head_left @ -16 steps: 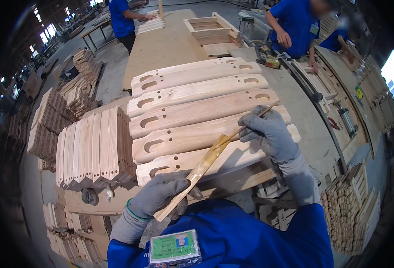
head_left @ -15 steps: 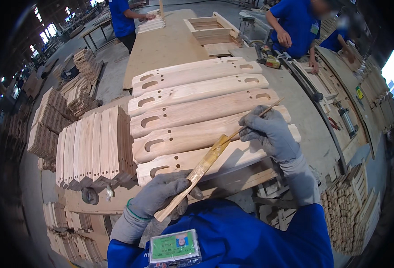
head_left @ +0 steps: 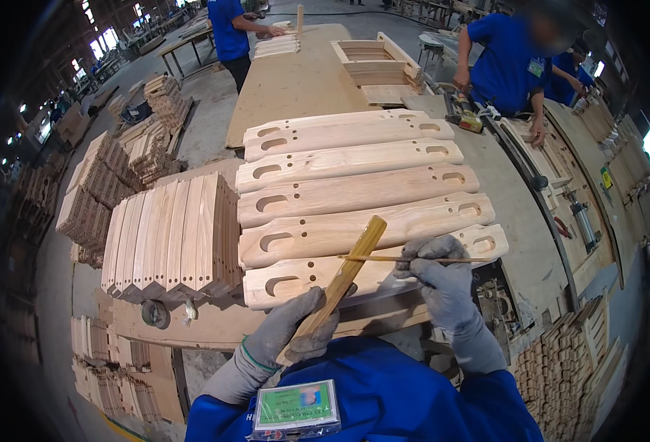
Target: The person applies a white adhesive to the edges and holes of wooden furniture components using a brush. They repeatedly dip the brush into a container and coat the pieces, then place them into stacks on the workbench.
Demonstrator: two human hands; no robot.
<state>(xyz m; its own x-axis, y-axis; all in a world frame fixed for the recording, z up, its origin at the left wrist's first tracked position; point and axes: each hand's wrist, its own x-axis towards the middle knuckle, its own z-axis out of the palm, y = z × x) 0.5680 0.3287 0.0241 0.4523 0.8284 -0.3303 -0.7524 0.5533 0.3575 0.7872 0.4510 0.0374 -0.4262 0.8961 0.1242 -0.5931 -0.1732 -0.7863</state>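
Observation:
In my gloved left hand (head_left: pixel 292 322) is a flat wooden strip (head_left: pixel 349 274), its upper part coated yellowish, slanting up and to the right. My right hand (head_left: pixel 443 280), also in a grey glove, pinches a thin wooden stick (head_left: pixel 376 258). The stick lies nearly level, its left end at the strip's upper part. Beyond both hands lies a row of pale wooden rails (head_left: pixel 362 187), each with an oval slot and small round holes near its ends. The nearest rail is partly behind my hands.
Upright wooden pieces (head_left: pixel 170 232) stand packed at the left, beside a roll of tape (head_left: pixel 155 314). Stacked wood (head_left: pixel 89 199) stands on the floor farther left. A drill (head_left: pixel 465 120) and a co-worker (head_left: pixel 509 62) are at the far right, another co-worker (head_left: pixel 229 33) far left.
The strip has tipped more upright. My right hand has come lower, and its stick has swung from a steep slant to nearly level across the strip. The whole view has shifted slightly.

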